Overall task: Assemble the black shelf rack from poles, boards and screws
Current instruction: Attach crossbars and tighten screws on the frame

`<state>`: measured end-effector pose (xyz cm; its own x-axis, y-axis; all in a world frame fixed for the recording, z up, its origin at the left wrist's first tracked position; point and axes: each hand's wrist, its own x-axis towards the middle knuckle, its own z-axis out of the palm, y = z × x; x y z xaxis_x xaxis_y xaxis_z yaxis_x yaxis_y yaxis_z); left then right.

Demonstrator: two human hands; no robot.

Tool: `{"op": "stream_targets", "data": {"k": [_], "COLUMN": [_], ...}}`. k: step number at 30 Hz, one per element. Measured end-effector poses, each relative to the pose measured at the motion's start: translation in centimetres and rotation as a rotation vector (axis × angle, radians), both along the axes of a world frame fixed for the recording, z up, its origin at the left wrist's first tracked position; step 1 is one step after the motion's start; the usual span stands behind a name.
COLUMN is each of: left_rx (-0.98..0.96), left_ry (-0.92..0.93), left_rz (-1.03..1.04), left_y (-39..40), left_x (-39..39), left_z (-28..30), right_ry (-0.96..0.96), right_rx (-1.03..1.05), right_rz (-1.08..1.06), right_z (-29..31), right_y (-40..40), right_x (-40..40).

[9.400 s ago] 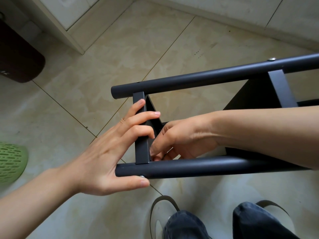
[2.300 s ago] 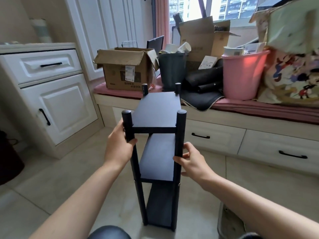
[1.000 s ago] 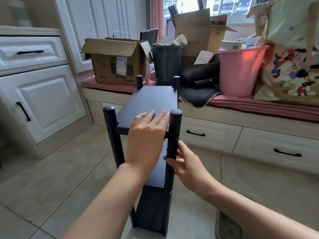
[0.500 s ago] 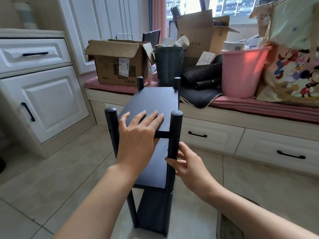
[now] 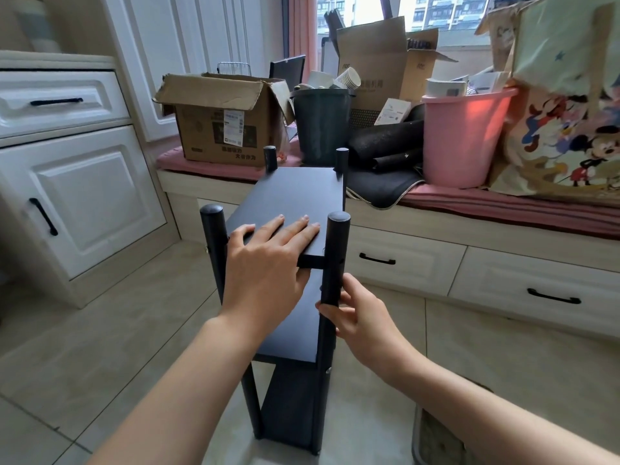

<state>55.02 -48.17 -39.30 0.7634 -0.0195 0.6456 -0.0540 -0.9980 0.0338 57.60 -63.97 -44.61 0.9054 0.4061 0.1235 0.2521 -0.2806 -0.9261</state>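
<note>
Head view: the left hand (image 5: 268,263) lies flat, fingers (image 5: 295,231) straight and close together, pressing on the near end of the top board (image 5: 295,196). The right hand (image 5: 360,317) has its fingers curled round the near right pole (image 5: 333,260), gripping it just below that board.

Both hands work on the black shelf rack (image 5: 288,330), which stands upright on the tiled floor (image 5: 100,330) in front of the person, near a window seat (image 5: 503,213) crowded with a cardboard box (image 5: 221,122), a dark bin (image 5: 320,125) and a pink bucket (image 5: 466,139).

Four poles rise at the corners, and three boards sit between them: top, middle and bottom. A small screw head (image 5: 328,371) shows on the near right pole, low down. The rack looks essentially built. What seems left is checking: pressing and steadying it to feel for wobble, then tightening any loose screw. Whether every screw is fitted cannot be told from here.
</note>
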Motion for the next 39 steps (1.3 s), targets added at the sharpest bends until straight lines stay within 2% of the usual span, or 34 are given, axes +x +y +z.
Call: {"op": "stream_targets", "data": {"k": [6,13,29,39], "left_rx": [-0.095,-0.211,-0.222,-0.217], "left_ry": [0.106,0.038,-0.018,-0.047], "left_rz": [-0.021,-0.064,-0.167,-0.116], "left_y": [-0.7,-1.1,-1.6,-2.0], "left_x": [-0.9,-0.5,2.4,2.6], "left_z": [-0.1,-0.6,-1.0,-1.2], "right_ry": [0.089,0.154,0.121,0.162], "right_rx": [0.107,0.136,0.238,0.281], "right_rz": [0.02,-0.002,-0.109,-0.096], "right_z": [0.2,0.1,-0.9,-1.0], "right_y": [-0.3,-0.5,-0.8,-0.6], "right_x": [0.3,0.6,1.8,1.9]}}
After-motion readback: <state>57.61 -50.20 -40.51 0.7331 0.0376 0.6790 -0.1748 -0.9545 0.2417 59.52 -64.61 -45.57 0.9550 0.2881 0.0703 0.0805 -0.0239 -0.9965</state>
